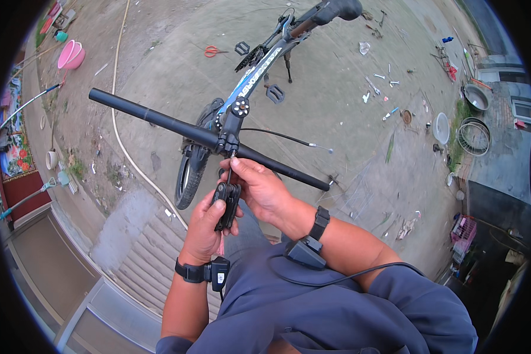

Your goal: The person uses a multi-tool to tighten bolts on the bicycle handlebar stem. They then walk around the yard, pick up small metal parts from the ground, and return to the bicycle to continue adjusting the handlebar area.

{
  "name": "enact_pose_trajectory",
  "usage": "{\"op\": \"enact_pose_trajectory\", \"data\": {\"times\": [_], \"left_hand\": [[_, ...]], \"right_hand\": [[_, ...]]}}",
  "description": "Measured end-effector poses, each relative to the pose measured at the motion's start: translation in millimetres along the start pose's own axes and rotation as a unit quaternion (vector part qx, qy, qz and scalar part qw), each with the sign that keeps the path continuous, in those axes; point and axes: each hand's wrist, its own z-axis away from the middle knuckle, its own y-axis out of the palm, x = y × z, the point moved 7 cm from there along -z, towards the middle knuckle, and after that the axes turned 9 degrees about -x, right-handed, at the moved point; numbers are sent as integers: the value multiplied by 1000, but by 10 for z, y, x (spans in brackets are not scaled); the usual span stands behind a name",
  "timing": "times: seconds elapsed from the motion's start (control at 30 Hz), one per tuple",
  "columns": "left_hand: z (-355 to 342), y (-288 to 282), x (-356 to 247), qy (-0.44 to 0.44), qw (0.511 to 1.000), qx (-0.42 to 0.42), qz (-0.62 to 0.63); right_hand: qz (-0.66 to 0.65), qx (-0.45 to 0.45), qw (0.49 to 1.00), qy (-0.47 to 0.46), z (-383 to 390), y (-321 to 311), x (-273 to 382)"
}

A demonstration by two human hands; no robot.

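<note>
A bicycle with a blue and black frame [259, 71] stands in front of me, its black straight handlebar [153, 121] crossing at the stem [229, 139]. My left hand [206, 227] grips a black folding multi-tool [227, 203], whose metal bit points up to the lower bolts of the stem. My right hand [256, 186] pinches near the tip of that bit, with thumb and finger just under the stem clamp. A loose brake cable [283, 137] runs out to the right of the stem. The front tyre [186, 183] shows below the handlebar, partly hidden.
Scattered wrenches [371, 85], orange-handled scissors [212, 51] and small parts lie on the concrete. A pink bucket [71, 54] and a long pale hose [119, 135] are at left; basins [441, 128] and wire rings [472, 137] lie by the right wall. Steps [147, 259] are at lower left.
</note>
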Motion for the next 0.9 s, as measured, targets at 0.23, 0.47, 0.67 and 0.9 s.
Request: {"op": "enact_pose_trajectory", "data": {"times": [0.23, 0.47, 0.67, 0.9], "left_hand": [[62, 95, -184, 156, 956, -105, -224], [7, 3, -12, -2, 1000, -5, -22], [-66, 7, 260, -58, 979, 63, 183], [-121, 77, 431, -109, 932, 124, 322]], "right_hand": [[3, 6, 1000, -9, -42, 9, -18], [6, 6, 1000, -6, -36, -2, -10], [4, -3, 1000, -8, -52, 7, -20], [34, -1, 999, -29, -51, -17, 12]]}}
